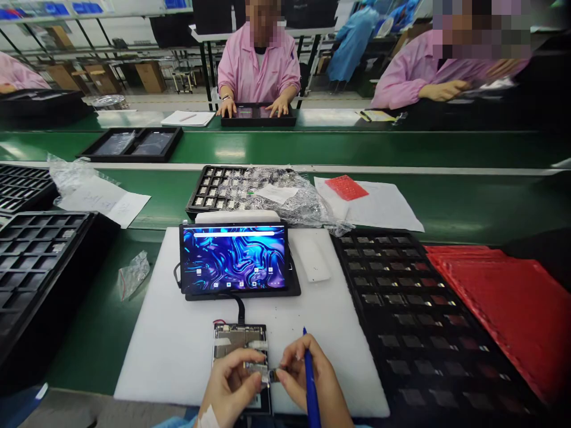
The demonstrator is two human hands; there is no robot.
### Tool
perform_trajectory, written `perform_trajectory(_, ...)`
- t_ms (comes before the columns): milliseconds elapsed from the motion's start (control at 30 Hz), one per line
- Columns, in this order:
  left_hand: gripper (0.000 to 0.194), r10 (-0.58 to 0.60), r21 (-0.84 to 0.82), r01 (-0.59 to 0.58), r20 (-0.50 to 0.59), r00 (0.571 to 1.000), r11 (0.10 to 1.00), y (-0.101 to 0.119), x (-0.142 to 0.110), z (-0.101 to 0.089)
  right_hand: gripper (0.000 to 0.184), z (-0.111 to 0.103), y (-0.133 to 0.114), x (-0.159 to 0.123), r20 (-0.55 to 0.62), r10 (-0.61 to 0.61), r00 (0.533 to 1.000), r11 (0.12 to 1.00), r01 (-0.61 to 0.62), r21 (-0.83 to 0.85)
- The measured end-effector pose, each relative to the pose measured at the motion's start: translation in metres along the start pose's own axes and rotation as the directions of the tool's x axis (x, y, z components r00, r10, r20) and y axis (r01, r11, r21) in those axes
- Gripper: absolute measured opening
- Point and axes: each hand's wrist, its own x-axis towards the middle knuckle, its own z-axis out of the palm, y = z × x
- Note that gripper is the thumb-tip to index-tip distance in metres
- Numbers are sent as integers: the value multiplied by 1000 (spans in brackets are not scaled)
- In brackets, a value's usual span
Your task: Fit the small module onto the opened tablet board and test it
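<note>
head view, near edge: both hands meet over a circuit board (238,340) that lies flat on a white foam mat (178,345), close to the mat's near edge.
left hand (229,389): fingers curled narrow, thumb and forefinger pinched on a small silvery part (261,371) at the board's right edge; a white patch shows at the wrist.
right hand (312,380): fingertips pinched on the other end of the same small part, just beside the left fingers; a blue pen (310,380) is tucked between the fingers, tip pointing up and away.
cable: a dark cable (241,309) runs from the board's top edge up to the tablet.
tablet (234,258): propped at the middle of the mat, screen lit with a blue swirl pattern and a row of icons, sitting in a dark holder.
white pad (312,258): small, lies on the mat just right of the tablet.
right of mat: a black compartment tray (414,309) touches the mat's edge, many cells holding small parts; red sheets (504,303) lie beyond it.
left of mat: empty-looking black trays (35,255) stacked; a small plastic bag (134,273) on the green bench between.
behind tablet: another parts tray (209,190) half covered by crumpled clear wrap; white paper with a red sheet (345,187) beside it.
far side: people in pink coats sit at the opposite bench; one has both hands on a dark tray (259,114).
</note>
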Motion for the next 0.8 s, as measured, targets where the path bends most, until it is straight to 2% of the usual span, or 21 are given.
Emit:
perform_trajectory(67, 46, -17, -27, 17, 9, 1000, 999, 0, 0, 1, 39, 0, -3, 1, 7, 18, 1000, 1000, -18, -17)
perform_trajectory(200, 41, -29, -103, 32, 38, 999, 994, 2, -1, 3, 39, 3, -10, 2, -61, 24, 998, 1000, -25, -2)
perform_trajectory(333, 37, 31, -57, -29, 43, 999, 998, 3, -1, 3, 39, 3, -15, 2, -18, 43, 999, 998, -44, -44)
perform_trajectory(500, 39, 77, 42, -81, 80, 994, 996, 1, -2, 1, 36, -3, -6, 1, -6, -2, 1000, 993, 1, -120)
perform_trajectory(633, 39, 67, 18, -69, 73, 995, 997, -2, -2, 2, 35, -10, 5, 2, 35, -34, 999, 986, 39, -161)
perform_trajectory(800, 38, 70, 4, -71, 59, 996, 997, -7, -1, 1, 33, -11, 6, -1, 58, -30, 998, 992, 37, -123)
